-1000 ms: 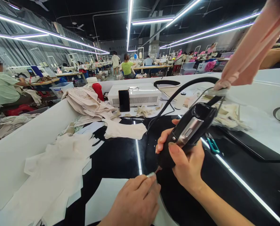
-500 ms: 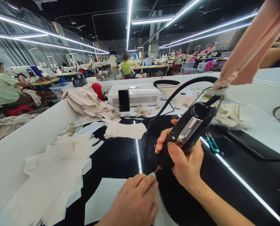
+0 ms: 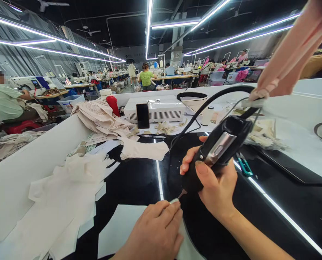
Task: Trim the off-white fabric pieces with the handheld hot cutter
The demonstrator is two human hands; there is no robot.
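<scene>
My right hand (image 3: 215, 180) is wrapped round a black corded handheld tool (image 3: 222, 144) with a silver panel, its thumb along the near side. The tool slants down to the left, and its narrow metal tip (image 3: 182, 194) points at the fingertips of my left hand (image 3: 158, 225). That hand lies palm down with its fingers together, gripping a pale fabric piece (image 3: 186, 240) whose edge shows beyond the fingertips. Whether the tip touches the fabric, I cannot tell. Under and left of the hand is a white sheet (image 3: 117, 224) on the glossy black tabletop (image 3: 134, 182).
Stacked pale fabric pieces (image 3: 66, 202) lie left, another cut piece (image 3: 143, 148) ahead. Behind stand a phone (image 3: 143, 115) and white vented box (image 3: 166, 108). Teal snips (image 3: 244, 166) lie right. A black cable (image 3: 204, 104) arches overhead near hanging pink cloth (image 3: 288, 57). White walls border the table.
My right hand and the tool have shifted slightly right. The left hand has moved only a little, still gripping the fabric piece.
</scene>
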